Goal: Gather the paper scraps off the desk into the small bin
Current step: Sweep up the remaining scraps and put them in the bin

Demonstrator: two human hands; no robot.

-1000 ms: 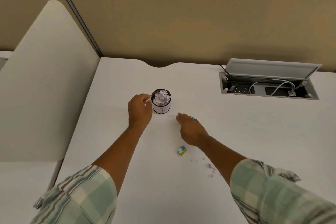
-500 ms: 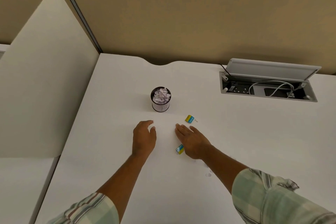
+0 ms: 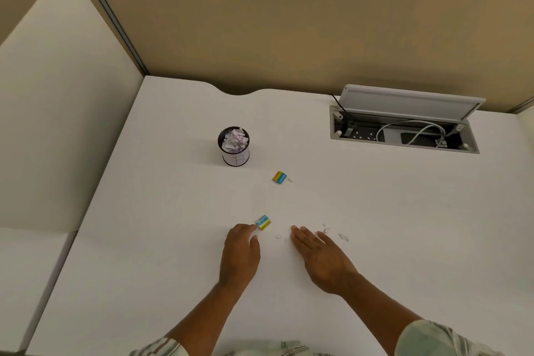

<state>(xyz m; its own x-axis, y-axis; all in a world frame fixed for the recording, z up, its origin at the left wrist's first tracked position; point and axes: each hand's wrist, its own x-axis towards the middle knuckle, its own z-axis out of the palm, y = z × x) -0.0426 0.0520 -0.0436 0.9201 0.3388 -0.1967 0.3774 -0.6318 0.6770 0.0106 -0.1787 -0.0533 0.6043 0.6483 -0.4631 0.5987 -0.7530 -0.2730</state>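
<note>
Lying between both hands: paper scraps (image 3: 278,237)

There is one view only, from a camera on the person's head. It looks forward and down at the desk (image 3: 173,269) from high up, close enough to show both forearms. The wall (image 3: 289,23) stands at 12 o'clock, and the arms come in from 6 o'clock.

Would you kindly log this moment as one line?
bin: full | scraps: on desk | left hand: near wrapper | right hand: flat, empty
</note>
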